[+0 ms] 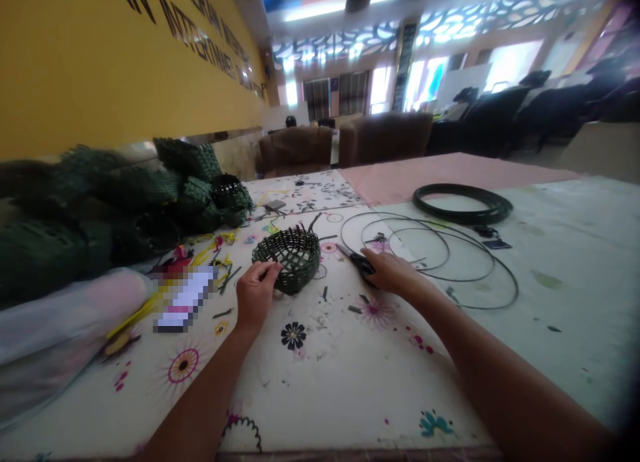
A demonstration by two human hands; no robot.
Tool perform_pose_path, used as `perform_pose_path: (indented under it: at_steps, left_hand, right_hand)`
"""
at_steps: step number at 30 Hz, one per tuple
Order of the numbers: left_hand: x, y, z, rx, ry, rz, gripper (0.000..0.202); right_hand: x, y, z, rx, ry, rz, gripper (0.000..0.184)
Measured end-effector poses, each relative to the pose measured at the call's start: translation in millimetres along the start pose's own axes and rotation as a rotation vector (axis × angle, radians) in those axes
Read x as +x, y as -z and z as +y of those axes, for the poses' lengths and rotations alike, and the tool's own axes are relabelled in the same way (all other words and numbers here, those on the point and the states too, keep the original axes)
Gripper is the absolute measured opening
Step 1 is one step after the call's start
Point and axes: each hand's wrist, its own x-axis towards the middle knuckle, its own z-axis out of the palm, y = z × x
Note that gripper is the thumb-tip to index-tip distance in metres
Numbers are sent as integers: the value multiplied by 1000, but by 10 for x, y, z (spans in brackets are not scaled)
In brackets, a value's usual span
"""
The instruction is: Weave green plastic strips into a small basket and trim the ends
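Note:
A small dark green woven basket (290,259) stands on the flower-patterned tablecloth, its open top facing up and loose strip ends sticking out at the far right of its rim. My left hand (257,292) pinches the near left part of that rim between thumb and fingers. To the right of the basket, my right hand (385,269) is closed around the black handles of a pair of scissors (361,261). The blades point away to the left, low over the cloth. My palm and fingers partly hide the handles.
Many green woven baskets (190,182) are piled at the left, by yellow strips and a plastic bag (75,335). A thin looped wire or strip (450,249) and a dark green coil (463,205) lie to the right. Cut scraps dot the cloth. Brown chairs (385,139) stand behind.

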Motion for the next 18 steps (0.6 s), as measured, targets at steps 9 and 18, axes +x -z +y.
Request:
perform_pose_path:
  at_steps: [9, 18]
  left_hand:
    - [35, -19, -63, -87, 59, 48, 25]
    - [14, -36, -45, -111, 107, 98, 27]
  right_hand:
    - [2, 169, -122, 449, 22, 242, 46]
    - [-353, 369, -429, 1416, 384, 118, 59]
